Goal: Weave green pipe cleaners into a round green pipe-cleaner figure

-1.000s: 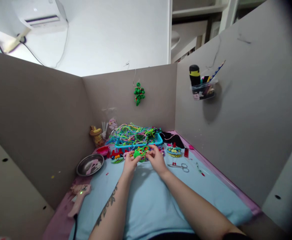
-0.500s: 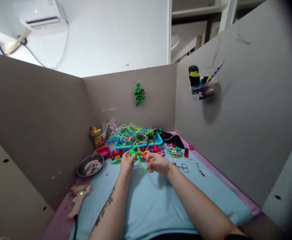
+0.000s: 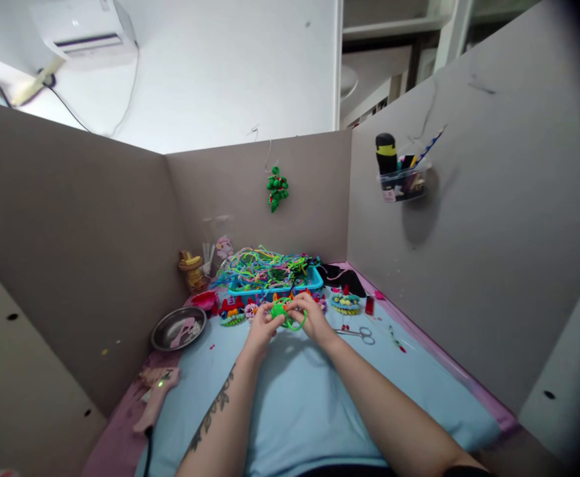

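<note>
My left hand (image 3: 261,328) pinches a bright green coiled pipe-cleaner piece (image 3: 278,309) above the blue cloth. My right hand (image 3: 314,319) has its fingers closed on the same green piece, on its right side. A loose green loop hangs between the two hands. The finest details of the piece are too small to make out. Behind my hands stands a turquoise basket (image 3: 314,281) heaped with colourful pipe cleaners (image 3: 265,266). Small finished-looking colourful pieces lie along its front, partly hidden by my hands.
Scissors (image 3: 364,334) lie right of my hands, near a round blue and yellow piece (image 3: 345,303). On the left are a metal bowl (image 3: 163,331) and a pink glue gun (image 3: 155,396) with a lit green light and a cord. Grey partitions (image 3: 300,199) enclose the table.
My right hand has come up and in toward my left, so both hands now meet at the green piece. The strand that trailed down to the right is now a rounded loop.
</note>
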A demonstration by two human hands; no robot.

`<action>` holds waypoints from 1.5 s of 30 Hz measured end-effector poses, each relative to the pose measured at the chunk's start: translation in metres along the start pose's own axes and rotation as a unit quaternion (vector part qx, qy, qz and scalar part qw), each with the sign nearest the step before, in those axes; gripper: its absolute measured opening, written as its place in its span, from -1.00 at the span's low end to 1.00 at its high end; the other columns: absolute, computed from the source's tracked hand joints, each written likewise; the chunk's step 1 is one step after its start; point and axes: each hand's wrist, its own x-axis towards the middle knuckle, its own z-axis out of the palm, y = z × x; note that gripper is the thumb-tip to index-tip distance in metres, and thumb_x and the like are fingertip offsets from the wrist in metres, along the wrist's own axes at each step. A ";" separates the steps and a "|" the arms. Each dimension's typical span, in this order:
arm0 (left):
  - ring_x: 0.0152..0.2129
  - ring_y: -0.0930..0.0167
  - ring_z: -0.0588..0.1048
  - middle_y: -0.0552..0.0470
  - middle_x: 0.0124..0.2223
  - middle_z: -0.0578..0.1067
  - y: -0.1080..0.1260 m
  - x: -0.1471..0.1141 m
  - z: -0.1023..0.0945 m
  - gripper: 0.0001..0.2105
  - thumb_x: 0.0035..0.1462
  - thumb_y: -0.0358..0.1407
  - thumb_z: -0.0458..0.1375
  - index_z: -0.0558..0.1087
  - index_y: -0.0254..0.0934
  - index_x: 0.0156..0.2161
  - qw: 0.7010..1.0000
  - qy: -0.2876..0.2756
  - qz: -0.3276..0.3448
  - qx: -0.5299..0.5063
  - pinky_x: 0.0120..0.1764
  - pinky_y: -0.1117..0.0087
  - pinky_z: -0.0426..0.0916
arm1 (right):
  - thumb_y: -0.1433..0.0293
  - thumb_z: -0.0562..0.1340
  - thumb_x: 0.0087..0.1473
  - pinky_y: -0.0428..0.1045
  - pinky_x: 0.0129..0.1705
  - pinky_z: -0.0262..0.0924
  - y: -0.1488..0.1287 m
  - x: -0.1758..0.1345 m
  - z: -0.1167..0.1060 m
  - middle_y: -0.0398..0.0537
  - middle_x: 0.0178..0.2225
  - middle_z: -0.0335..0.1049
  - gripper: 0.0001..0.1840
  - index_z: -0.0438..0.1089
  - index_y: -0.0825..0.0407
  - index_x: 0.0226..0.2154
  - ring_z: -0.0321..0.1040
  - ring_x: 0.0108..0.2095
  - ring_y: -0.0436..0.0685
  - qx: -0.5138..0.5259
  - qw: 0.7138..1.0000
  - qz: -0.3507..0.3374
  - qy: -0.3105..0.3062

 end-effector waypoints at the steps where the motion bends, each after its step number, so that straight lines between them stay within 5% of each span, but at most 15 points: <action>1: -0.73 0.62 0.20 0.24 -0.57 0.31 0.000 0.000 0.001 -0.45 -0.27 -0.19 0.33 0.20 -0.24 -0.16 1.000 -0.005 0.002 0.004 -0.64 0.58 -0.05 | 0.44 0.23 -0.09 0.00 -0.21 0.18 0.001 0.000 0.000 -0.09 -0.37 0.20 -0.93 0.45 0.01 -0.47 0.25 -0.31 0.06 0.000 1.000 0.002 -0.001; 21: -0.60 0.48 0.39 0.15 -0.52 0.42 0.011 -0.009 0.011 -0.47 -0.31 -0.21 0.35 0.20 -0.24 -0.21 0.999 0.006 0.041 -0.001 -0.54 0.51 0.18 | 0.38 0.19 -0.05 0.05 -0.20 0.22 0.004 -0.006 0.007 -0.03 -0.37 0.43 -0.84 0.46 0.02 -0.37 0.34 -0.32 0.12 -0.025 0.997 0.039 0.054; 30: -0.42 0.41 0.49 0.06 -0.38 0.47 0.003 -0.005 0.011 -0.50 -0.22 -0.26 0.30 0.18 -0.23 -0.16 0.997 0.009 0.073 -0.035 -0.29 0.40 0.30 | 0.37 0.23 -0.09 0.12 -0.12 0.19 0.008 -0.002 0.005 -0.02 -0.35 0.46 -0.84 0.51 -0.04 -0.38 0.30 -0.24 0.17 -0.019 1.000 0.020 0.012; 39: -0.68 0.54 0.26 0.23 -0.59 0.27 0.000 -0.007 0.009 -0.58 -0.18 -0.30 0.27 0.24 -0.25 -0.18 0.988 0.008 0.114 0.102 -0.58 0.54 0.05 | 0.51 0.22 -0.16 0.01 -0.27 0.15 0.007 0.001 0.000 -0.07 -0.47 0.39 -0.92 0.43 0.05 -0.53 0.28 -0.35 0.13 -0.076 0.995 0.050 -0.040; 45: -0.71 0.57 0.14 0.27 -0.64 0.17 -0.002 -0.008 0.008 -0.62 -0.16 -0.32 0.24 0.26 -0.26 -0.19 0.980 -0.007 0.132 0.148 -0.61 0.54 -0.06 | 0.57 0.14 -0.15 -0.03 -0.32 0.07 0.000 0.003 -0.004 -0.12 -0.57 0.33 -0.80 0.36 0.04 -0.66 0.21 -0.44 0.07 -0.128 0.988 -0.002 -0.081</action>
